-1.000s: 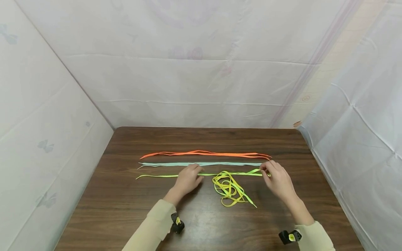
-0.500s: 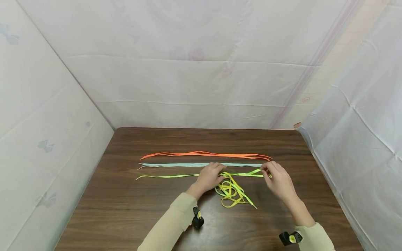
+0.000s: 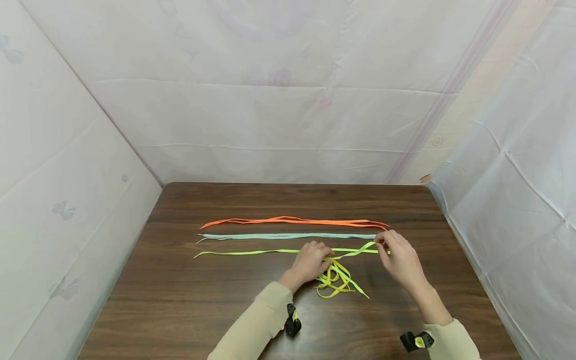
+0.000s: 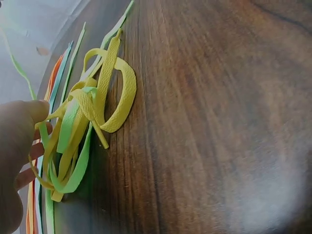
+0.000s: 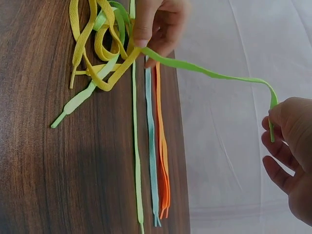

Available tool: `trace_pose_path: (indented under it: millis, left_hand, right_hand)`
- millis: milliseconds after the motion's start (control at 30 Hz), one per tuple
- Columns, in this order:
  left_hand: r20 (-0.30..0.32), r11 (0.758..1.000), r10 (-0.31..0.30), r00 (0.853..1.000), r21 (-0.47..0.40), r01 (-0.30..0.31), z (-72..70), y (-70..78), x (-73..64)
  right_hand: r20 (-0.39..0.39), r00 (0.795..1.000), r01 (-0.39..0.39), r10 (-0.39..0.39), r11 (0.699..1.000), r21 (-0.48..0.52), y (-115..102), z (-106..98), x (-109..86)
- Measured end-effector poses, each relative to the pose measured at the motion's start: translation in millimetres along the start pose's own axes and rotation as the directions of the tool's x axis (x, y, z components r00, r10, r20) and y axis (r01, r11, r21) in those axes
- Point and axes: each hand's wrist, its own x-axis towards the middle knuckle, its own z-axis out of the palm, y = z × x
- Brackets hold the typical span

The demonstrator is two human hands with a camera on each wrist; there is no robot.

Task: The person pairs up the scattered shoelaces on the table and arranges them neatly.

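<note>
1. Because the table (image 3: 180,310) carries everything, we do best to work low and let it bear the weight.
2. Across it, far to near, lie the orange laces (image 3: 324,222), the blue laces (image 3: 252,236) and the flat green lace (image 3: 265,252); we should avoid dragging loops over these rows.
3. Nearest us sits the tangle (image 4: 73,114), yellow and green strands crossing, just in front of the flat green lace. We judge it wise to ease it open, since a hard pull could tighten the crossings.
4. Our left hand (image 3: 311,260), at the tangle's far edge, pinches strands between thumb and fingers; whether it grips green alone or yellow too, we cannot tell. It should hold yellow back while green slides free.
5. Our right hand (image 3: 400,257) pinches the loose lace (image 5: 209,73) near its end, between thumb and forefinger, the other fingers bent and apart. We want that pinch light but sure.
6. The loose lace, green, runs between our hands, slightly slack; gentle, steady tension suits it.
7. Its tip (image 5: 272,137) pokes out below our right thumb, so we have little end to spare.
</note>
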Motion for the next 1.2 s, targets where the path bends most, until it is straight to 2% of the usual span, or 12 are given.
trace_pose_path:
  millis: [167,500,733,933,1200]
  left_hand:
    - [-0.021,1.0,0.018,1.0,-0.01,-0.018,-1.6,1.7,-5.6]
    - [-0.056,0.998,-0.009,0.998,-0.055,0.005,-12.0,5.0,-17.5]
    - [-0.044,0.997,-0.032,0.999,-0.067,0.029,-28.9,5.2,-25.0]
    - [-0.02,0.999,-0.017,1.0,-0.051,0.016,-44.0,2.2,-31.3]
    - [-0.066,0.999,-0.002,0.998,-0.04,-0.001,-54.6,-6.8,-44.8]
  right_hand:
    - [0.0,1.0,-0.003,0.003,1.0,0.0,3,1,-2.4]
    - [0.017,0.999,-0.027,0.027,1.0,-0.007,7,1,-8.1]
    - [0.018,0.998,-0.052,0.052,0.998,-0.032,12,3,-13.9]
    - [0.023,0.998,-0.054,0.055,0.998,-0.042,16,5,-17.2]
    - [0.037,0.998,-0.054,0.056,0.998,-0.039,22,4,-20.6]
